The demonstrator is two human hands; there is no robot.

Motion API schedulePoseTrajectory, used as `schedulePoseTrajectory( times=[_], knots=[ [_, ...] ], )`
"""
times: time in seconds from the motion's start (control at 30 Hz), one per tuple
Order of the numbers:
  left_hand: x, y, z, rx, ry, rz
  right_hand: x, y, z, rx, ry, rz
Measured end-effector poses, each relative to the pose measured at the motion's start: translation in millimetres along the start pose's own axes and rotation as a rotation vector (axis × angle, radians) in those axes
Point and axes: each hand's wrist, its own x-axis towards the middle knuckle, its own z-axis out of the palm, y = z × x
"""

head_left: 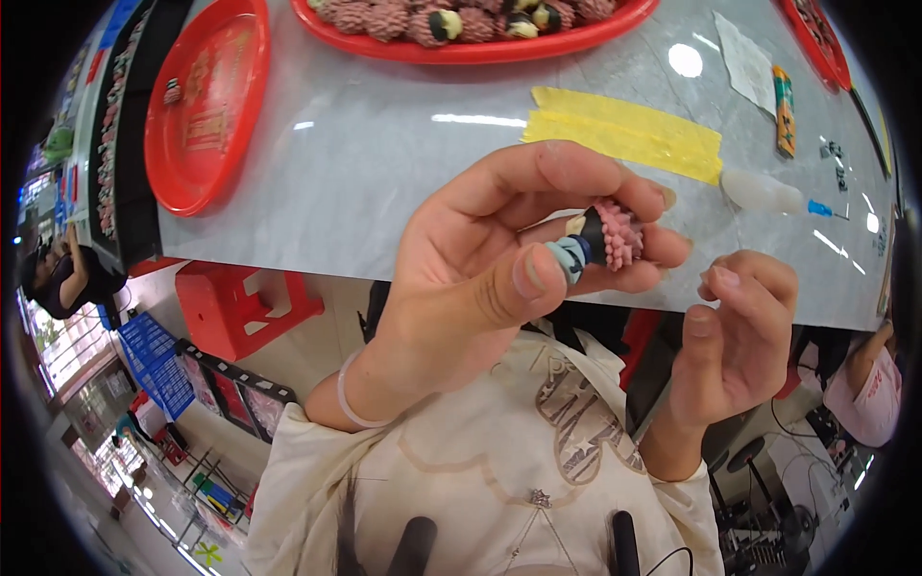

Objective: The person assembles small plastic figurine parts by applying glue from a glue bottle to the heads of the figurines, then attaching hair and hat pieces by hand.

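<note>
My left hand (480, 245) is closed around a small figurine (619, 235) with pink spiky hair, a black band and a light-blue body. Thumb and fingers grip it from both sides, above the near edge of the table. To its right is my right hand (735, 336), raised with fingers loosely curled and the thumb apart from the index finger. Nothing shows between them. A translucent squeeze bottle (764, 192) with a blue needle tip lies just beyond that hand. Strips of yellow tape (624, 134) are stuck to the table behind the figurine.
A red tray (480, 50) at the far side holds several pink spiky pieces. On the left lies a red oval plate (230, 115) bearing one small piece. Right: white paper (744, 62), an orange-green tube (784, 110), small dark parts (841, 179). Below stands a red stool (235, 312).
</note>
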Motion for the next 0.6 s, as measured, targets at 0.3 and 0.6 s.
schedulePoseTrajectory(
  times=[0.3, 0.6],
  knots=[
    [-0.6, 110.7, -36.2, 1.084, 0.446, 0.91, -10.0, 3.7, -13.9, -0.043, 0.04, 0.071],
    [74.5, 98.7, 16.3, 2.093, -0.221, 0.707, -6.5, 6.8, -21.5, -0.036, 0.052, 0.098]
  ],
)
